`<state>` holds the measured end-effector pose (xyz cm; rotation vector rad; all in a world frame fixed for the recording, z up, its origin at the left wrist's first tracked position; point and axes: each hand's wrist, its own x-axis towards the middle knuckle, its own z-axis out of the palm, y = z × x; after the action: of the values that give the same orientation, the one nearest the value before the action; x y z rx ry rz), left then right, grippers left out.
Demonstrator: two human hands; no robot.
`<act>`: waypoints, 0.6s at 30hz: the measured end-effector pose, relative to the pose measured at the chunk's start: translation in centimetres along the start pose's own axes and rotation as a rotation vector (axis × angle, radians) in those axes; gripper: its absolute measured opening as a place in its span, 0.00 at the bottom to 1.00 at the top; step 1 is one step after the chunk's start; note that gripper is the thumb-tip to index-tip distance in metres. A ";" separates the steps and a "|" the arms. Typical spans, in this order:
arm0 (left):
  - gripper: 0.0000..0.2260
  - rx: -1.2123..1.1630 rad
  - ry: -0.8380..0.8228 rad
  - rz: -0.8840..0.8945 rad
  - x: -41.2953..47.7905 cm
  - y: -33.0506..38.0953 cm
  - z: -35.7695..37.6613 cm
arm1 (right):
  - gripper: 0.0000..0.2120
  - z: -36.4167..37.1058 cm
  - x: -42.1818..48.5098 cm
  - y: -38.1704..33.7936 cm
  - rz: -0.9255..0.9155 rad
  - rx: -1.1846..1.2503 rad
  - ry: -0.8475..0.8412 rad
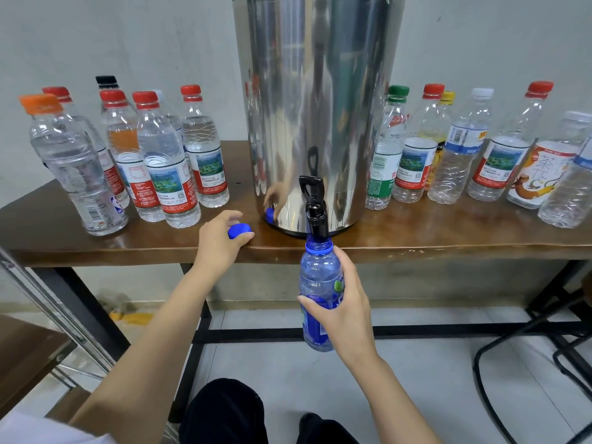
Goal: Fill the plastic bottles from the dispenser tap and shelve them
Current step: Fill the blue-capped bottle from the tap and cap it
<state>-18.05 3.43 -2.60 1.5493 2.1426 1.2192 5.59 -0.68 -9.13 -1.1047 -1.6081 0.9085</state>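
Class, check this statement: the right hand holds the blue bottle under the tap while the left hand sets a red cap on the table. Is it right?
One detail is wrong: the cap under the left hand is blue, not red. The head view shows it on the table edge, while the right hand holds the blue bottle under the tap.

- This is looking like a plain utility or back room, not a home kitchen: a bare grey-white wall point(160, 36) is running behind everything, and pale floor tiles point(416, 379) are showing below.
- A brown wooden table point(416, 241) on a black metal frame point(384, 331) is serving as the work surface.
- A large stainless steel dispenser point(317, 107) with a black tap point(312, 200) is standing at the table's front edge.
- Many capped plastic bottles are standing in groups on both sides, one cluster at the left point(166, 161) and another at the right point(464, 155).
- Part of a metal rack point(48, 302) is showing at the lower left.
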 end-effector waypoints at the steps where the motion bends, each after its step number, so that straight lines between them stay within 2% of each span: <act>1: 0.20 -0.060 0.021 -0.017 -0.5 0.2 -0.2 | 0.45 0.0 -0.2 0.1 0.001 -0.002 -0.002; 5: 0.17 -0.324 0.068 -0.052 -2.7 1.8 -1.7 | 0.44 0.4 -0.6 0.3 0.002 0.024 0.000; 9: 0.12 -0.491 0.012 0.013 -4.8 4.6 -3.0 | 0.44 1.1 -1.1 0.3 -0.002 0.014 -0.013; 12: 0.09 -0.511 -0.078 0.072 -5.8 6.3 -3.4 | 0.44 1.6 -1.5 0.1 -0.006 0.000 -0.043; 18: 0.10 -0.398 -0.235 0.158 -6.9 7.4 -3.4 | 0.45 2.3 -1.3 -1.4 -0.036 -0.024 -0.104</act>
<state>-12.21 -3.54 3.04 1.6074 1.5445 1.3366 3.25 -2.50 -8.87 -1.0564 -1.7223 0.9385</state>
